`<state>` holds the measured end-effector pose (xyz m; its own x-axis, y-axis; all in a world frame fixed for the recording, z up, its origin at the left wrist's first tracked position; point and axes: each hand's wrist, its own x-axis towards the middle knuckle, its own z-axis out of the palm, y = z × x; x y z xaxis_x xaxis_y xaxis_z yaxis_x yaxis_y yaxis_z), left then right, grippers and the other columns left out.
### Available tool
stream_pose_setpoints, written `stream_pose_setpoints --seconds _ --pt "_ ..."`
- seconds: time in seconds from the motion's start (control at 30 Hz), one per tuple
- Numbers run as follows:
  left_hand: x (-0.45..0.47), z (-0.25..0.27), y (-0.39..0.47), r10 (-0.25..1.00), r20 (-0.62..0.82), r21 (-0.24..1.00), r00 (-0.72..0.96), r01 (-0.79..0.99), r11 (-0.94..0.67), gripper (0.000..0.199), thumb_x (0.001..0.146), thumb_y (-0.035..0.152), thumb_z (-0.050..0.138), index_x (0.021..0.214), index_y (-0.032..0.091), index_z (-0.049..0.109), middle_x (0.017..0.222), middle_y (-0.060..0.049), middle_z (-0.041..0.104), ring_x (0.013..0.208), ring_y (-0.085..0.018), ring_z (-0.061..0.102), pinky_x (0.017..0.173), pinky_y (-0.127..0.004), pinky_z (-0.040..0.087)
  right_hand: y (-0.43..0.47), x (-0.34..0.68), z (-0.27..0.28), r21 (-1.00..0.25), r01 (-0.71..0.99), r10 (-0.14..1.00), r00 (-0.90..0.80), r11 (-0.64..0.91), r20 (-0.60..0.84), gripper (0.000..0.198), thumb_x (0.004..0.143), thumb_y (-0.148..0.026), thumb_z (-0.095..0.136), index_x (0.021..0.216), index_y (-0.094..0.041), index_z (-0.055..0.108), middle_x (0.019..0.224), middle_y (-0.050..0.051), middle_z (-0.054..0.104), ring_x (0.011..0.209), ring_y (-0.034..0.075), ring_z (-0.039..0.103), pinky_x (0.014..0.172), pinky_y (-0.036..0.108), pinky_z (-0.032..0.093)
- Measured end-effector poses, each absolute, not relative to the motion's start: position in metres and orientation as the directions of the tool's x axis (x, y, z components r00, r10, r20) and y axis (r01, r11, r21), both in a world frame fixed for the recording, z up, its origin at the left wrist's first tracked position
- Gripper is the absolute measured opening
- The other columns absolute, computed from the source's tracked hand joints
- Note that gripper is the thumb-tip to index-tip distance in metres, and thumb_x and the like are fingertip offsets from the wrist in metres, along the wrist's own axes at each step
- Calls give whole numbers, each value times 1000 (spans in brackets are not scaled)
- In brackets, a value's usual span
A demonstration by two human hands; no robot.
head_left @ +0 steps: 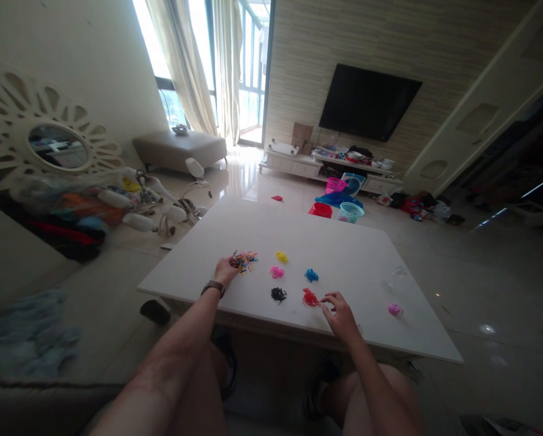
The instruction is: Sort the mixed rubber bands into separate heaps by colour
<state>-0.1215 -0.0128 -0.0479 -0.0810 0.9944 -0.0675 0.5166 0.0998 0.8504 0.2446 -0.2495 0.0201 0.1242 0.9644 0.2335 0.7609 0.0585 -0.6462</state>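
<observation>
On the white table (344,254) lie small coloured pieces that look like rubber bands. My left hand (226,271), with a dark wristband, is at the left side of a mixed-colour pile (246,261). Its fingers are curled into the pile, and what they grip is hidden. My right hand (340,313) is just right of the red pile (309,297), thumb and fingers apart, with nothing visible in them. Between the hands sit a black pile (279,294), a pink pile (277,272), a yellow pile (281,257) and a blue pile (311,275).
A pink-purple bundle (394,309) lies near the table's right edge, with a clear, see-through item (399,272) behind it. Beyond the far edge stand a red basket (321,210) and a light blue basket (351,212). A lamp with white shades (139,222) is on the left.
</observation>
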Motion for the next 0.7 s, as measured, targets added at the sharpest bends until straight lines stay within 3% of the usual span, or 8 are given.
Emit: stream_pose_setpoints --seconds 0.27,0.53,0.7 --pt "-119 -58 -1 981 -60 785 -183 599 160 10 70 20 73 78 16 76 91 -12 76 90 -25 69 79 -29 48 -248 239 10 -688 724 976 113 49 188 16 86 -23 54 90 -21 69 105 8 60 96 22 61 69 32 54" --pt "-122 -47 3 972 -94 806 -217 556 202 21 79 24 64 94 13 74 88 -11 76 78 -19 69 69 -25 48 -239 209 16 -739 670 980 88 75 179 16 86 -23 54 89 -21 70 105 9 61 93 22 62 67 31 53" --pt "-124 -41 0 969 -69 819 -239 541 191 17 80 23 63 91 13 71 94 -12 75 83 -19 67 72 -26 46 -233 188 14 -743 665 985 64 78 160 15 84 -23 54 86 -21 69 105 8 60 97 22 62 68 30 53"
